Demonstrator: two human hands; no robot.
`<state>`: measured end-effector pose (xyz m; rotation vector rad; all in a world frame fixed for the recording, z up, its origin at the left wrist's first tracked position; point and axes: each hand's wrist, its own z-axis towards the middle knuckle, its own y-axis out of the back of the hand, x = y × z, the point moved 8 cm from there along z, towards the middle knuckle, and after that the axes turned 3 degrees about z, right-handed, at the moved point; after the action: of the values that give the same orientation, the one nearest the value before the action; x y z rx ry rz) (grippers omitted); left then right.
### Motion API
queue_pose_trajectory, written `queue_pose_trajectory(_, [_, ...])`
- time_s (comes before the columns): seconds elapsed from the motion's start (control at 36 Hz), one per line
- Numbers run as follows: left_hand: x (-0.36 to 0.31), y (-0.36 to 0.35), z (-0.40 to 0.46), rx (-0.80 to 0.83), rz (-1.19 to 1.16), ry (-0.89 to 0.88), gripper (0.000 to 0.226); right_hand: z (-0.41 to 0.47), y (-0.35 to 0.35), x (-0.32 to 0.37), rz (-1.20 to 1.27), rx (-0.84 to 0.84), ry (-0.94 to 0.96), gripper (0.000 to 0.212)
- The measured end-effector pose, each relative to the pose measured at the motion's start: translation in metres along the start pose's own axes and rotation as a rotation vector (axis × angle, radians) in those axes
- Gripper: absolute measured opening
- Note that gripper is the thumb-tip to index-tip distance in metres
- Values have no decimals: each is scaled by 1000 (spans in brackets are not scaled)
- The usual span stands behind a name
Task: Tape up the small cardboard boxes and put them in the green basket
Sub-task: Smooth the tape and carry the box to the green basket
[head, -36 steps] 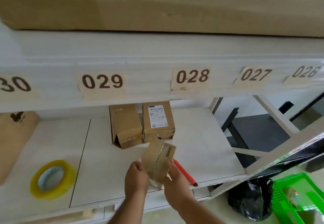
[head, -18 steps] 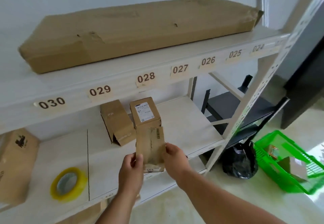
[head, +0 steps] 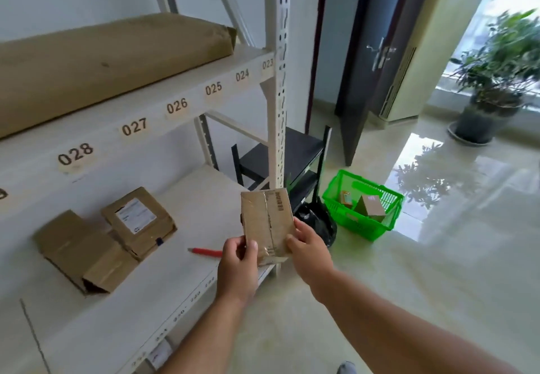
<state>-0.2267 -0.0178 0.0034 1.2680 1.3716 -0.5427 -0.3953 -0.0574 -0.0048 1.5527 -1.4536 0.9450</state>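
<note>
- Small cardboard box (head: pixel 267 221), creased, clear-taped seam, barcode sticker, gripped by left hand (head: pixel 238 265) and right hand (head: pixel 311 252).
- Green basket (head: pixel 363 204) at two o'clock.
- Shelf (head: pixel 181 101) labels read 023 to 028.

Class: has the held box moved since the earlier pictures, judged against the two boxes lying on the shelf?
Yes. The held box has shifted rightward, away from the shelf boxes.
</note>
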Motion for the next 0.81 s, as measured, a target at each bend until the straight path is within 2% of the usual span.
queue_pose_trajectory(0.19, [-15, -80, -10, 132, 6, -25, 8, 2, 83, -10, 106, -105, -10, 52])
queue_pose_trajectory(0.31, [-19, -131, -15, 218, 8, -5, 16, 10, 131, -20, 132, -161, -20, 52])
queue_pose_trajectory(0.5, [-47, -226, -34, 293, 67, -45, 28, 23, 226, -22, 90, -190, 7, 41])
queue_pose_trajectory(0.81, [-101, -378, -56, 338, 60, -60, 31, 54, 384, -6, 11, -229, 40, 42])
